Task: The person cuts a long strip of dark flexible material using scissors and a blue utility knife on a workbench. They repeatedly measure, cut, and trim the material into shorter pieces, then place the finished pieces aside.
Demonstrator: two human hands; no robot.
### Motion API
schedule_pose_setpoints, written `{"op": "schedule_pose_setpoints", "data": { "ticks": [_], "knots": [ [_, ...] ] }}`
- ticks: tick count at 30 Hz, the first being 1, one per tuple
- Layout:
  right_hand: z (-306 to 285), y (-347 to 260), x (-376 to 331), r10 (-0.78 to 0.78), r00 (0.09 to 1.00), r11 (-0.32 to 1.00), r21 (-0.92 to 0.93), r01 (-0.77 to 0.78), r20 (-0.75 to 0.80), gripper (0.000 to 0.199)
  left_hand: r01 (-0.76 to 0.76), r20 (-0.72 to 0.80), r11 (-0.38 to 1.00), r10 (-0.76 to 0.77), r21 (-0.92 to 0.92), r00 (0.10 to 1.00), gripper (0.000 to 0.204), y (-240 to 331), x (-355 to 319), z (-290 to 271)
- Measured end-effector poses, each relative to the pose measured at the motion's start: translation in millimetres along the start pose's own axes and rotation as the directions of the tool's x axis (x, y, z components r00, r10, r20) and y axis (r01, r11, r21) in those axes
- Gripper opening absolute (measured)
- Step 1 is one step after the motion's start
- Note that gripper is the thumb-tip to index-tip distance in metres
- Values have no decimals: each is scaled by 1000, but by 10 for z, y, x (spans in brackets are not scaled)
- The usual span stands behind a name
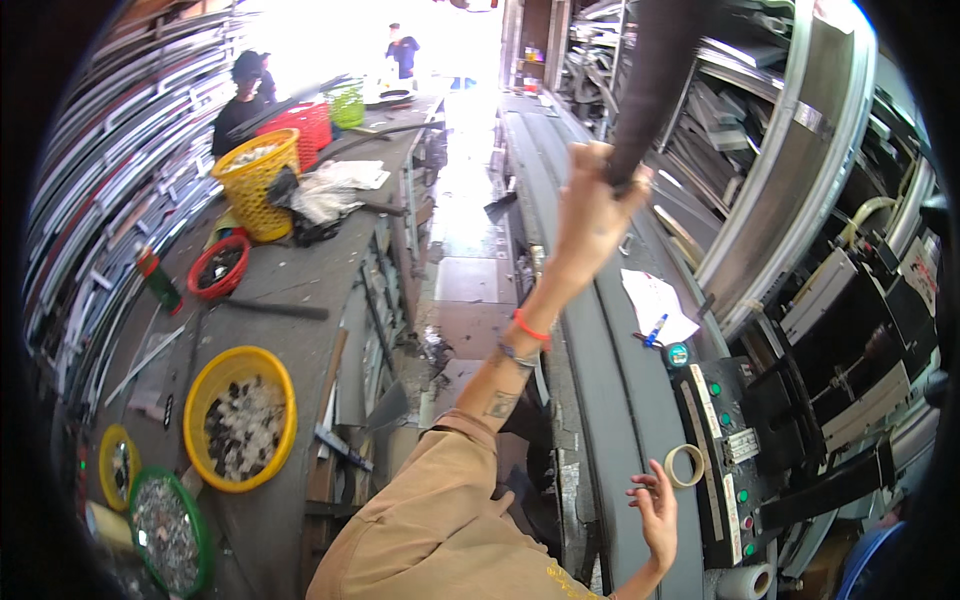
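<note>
My left hand (pixel 592 208) is raised and shut around the lower end of a long dark metal profile (pixel 655 70) that runs up toward the top of the view. My left arm in a tan sleeve stretches over a long grey machine bed (pixel 605 390). My right hand (pixel 655 508) hovers low over the bed's near end with fingers apart and nothing in it. A roll of beige tape (pixel 685 465) lies just right of that hand, next to a control panel (pixel 722 450) with green and red buttons.
A sheet of paper (pixel 655 300) with a blue pen and a small round tape measure (pixel 678 354) lie on the bed. Racks of metal profiles (pixel 760 130) stand right. The left workbench (pixel 300 290) carries yellow baskets (pixel 240 415), red tubs and scrap. Two people stand at the far end.
</note>
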State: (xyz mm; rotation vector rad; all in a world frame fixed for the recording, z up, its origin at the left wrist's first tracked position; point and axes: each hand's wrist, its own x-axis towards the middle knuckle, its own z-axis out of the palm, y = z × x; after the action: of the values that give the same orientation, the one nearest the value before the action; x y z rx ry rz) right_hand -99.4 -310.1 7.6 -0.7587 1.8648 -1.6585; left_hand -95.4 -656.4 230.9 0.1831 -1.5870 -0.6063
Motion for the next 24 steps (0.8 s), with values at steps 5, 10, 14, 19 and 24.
{"op": "schedule_pose_setpoints", "data": {
  "ticks": [5,10,14,19,24],
  "knots": [
    [451,-20,227,-40,993,994,-94,51,113,65,10,-220,998,-23,-61,975,27,55,-86,-1232],
    [925,-141,395,-257,966,881,-408,238,8,91,250,-353,930,-337,-269,873,27,411,-143,-1997],
    [1158,-301,504,-502,853,713,-626,315,-144,101,300,-117,848,-384,-437,916,34,647,-149,-2384],
    [966,-437,662,-561,827,570,-743,352,-39,95,276,102,498,-348,-822,932,40,527,-44,-2279],
    [429,-607,539,-544,767,714,-667,211,-339,47,396,138,584,-435,-708,890,55,-361,21,-1369]
  ]
}}
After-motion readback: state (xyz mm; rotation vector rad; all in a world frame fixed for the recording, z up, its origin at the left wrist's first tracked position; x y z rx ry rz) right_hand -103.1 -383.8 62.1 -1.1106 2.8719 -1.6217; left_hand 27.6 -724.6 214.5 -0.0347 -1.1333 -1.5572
